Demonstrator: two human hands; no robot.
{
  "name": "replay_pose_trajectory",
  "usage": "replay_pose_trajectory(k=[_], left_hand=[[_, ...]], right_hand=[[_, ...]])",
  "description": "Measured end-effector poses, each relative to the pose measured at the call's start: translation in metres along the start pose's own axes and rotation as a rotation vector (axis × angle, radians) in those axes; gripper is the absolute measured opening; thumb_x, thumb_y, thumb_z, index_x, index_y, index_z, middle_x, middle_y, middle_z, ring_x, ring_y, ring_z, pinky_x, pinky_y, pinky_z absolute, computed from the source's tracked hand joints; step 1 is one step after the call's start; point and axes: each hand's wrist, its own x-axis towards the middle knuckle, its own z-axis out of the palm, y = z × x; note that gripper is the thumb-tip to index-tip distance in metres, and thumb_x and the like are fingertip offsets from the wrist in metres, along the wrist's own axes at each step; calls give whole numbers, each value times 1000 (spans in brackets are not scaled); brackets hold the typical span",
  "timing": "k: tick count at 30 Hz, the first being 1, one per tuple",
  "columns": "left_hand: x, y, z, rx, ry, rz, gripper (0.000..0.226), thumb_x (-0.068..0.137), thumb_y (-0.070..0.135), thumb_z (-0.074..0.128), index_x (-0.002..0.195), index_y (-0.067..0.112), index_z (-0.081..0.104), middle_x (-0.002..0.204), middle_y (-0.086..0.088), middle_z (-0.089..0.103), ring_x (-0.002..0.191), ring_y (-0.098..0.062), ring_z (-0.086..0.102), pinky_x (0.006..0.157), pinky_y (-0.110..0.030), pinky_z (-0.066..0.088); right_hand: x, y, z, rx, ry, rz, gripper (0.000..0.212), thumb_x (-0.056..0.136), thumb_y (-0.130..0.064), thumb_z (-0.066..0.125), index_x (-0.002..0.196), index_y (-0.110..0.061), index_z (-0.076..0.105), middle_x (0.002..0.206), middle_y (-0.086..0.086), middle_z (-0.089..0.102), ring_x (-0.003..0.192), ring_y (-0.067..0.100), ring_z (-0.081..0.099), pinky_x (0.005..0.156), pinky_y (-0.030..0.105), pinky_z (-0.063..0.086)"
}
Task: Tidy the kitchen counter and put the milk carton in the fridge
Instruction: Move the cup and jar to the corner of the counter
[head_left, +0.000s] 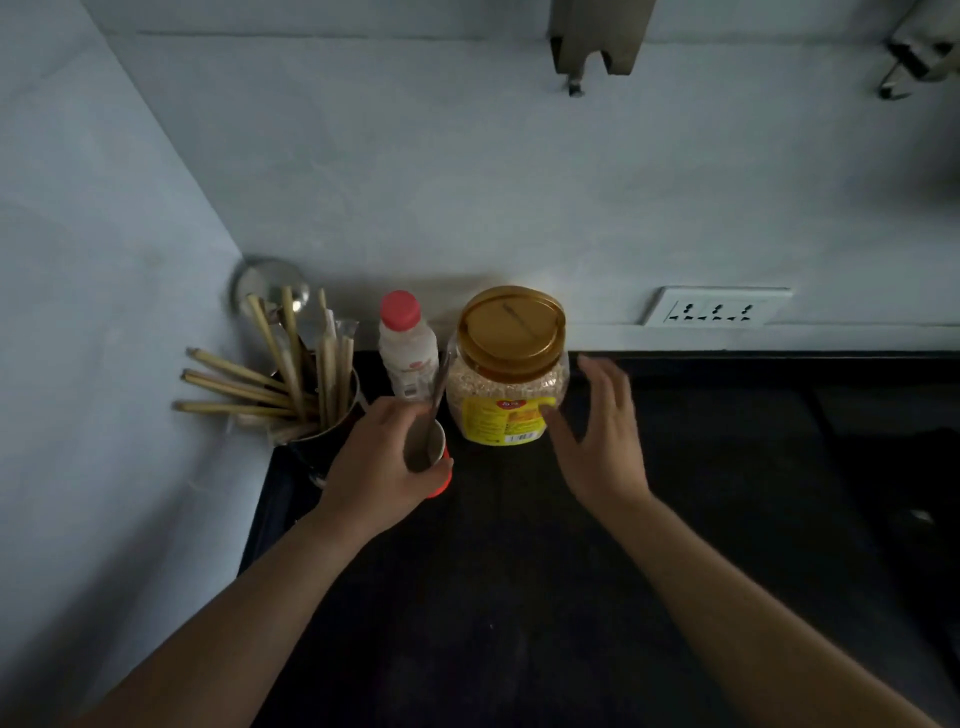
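My left hand (376, 457) grips a small red cup (427, 456) with a metal spoon (439, 384) standing in it, near the counter's back left. Just behind the cup stands a white bottle with a pink cap (406, 347). To its right is a clear jar of oats (508, 366) with an amber lid and a yellow label. My right hand (602, 436) hovers right beside the jar with fingers spread, its thumb close to the label, holding nothing. No milk carton or fridge is in view.
A metal holder (332, 431) full of wooden chopsticks and a ladle stands in the left corner by the white wall. The dark counter (675, 519) stretches to the right. A wall socket (717, 307) sits above the counter's back edge.
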Motion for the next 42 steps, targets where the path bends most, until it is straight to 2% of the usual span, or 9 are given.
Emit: replay_pose_trajectory(k=[3,9,14,21,27,31,36,40,42], left_hand=[[5,-4,18,49,-10,-7,53,70,36,75,116,20,53,111,6,47,99,-10,51,76,-20,42],[12,-14,42,96,-45,20,53,69,34,75,115,17,55,113,-1,50,103,-20,53,81,-32,48],[18,-21,50,78,-25,3,54,69,29,77,116,15,53,114,-2,48,104,-19,52,82,-28,45],[26,-26,57,37,-39,-36,56,70,33,77,118,20,52,117,-2,47,106,-18,51,83,-25,42],[15,-25,52,35,-44,12,73,70,37,76,131,15,43,133,-7,43,122,-20,44,92,-27,41],[-12,-30,41,46,41,65,68,75,34,71,133,12,42,137,-6,42,127,-9,35,101,-12,28],[-54,-50,36,83,-7,-44,64,81,39,65,135,16,40,141,-4,41,131,-17,38,106,-30,36],[-84,-74,41,189,-124,-125,63,83,41,62,138,19,40,146,-4,37,136,-19,33,108,-29,27],[-94,-88,46,249,-198,-171,63,84,46,56,140,22,38,150,-4,32,139,-20,27,112,-35,27]], right_hand=[[-30,30,21,-116,-225,97,65,88,-40,56,142,-20,25,148,1,26,136,16,28,110,32,30],[-56,71,55,-435,-510,146,72,91,-52,41,146,-18,11,157,4,3,144,22,0,116,41,9],[-69,89,57,-488,-553,61,68,93,-54,29,147,-22,1,157,0,-10,143,19,-12,113,36,-5],[-71,93,58,-482,-554,56,68,94,-54,26,147,-22,-1,157,-1,-13,141,15,-17,111,34,-9],[-62,81,56,-432,-543,116,67,93,-52,35,147,-20,11,158,0,0,144,18,-5,114,35,1],[-47,45,52,-203,-426,79,58,91,-45,47,141,-19,30,150,-2,29,139,14,22,109,27,23],[-28,5,67,65,-331,111,43,87,-39,58,124,-21,48,120,-4,56,107,10,54,87,27,48],[-26,-6,81,119,-332,133,39,85,-36,61,120,-23,52,108,-8,59,94,6,55,77,22,46],[-28,-9,85,145,-294,133,36,85,-32,63,119,-24,54,105,-9,60,92,6,55,77,22,46]])
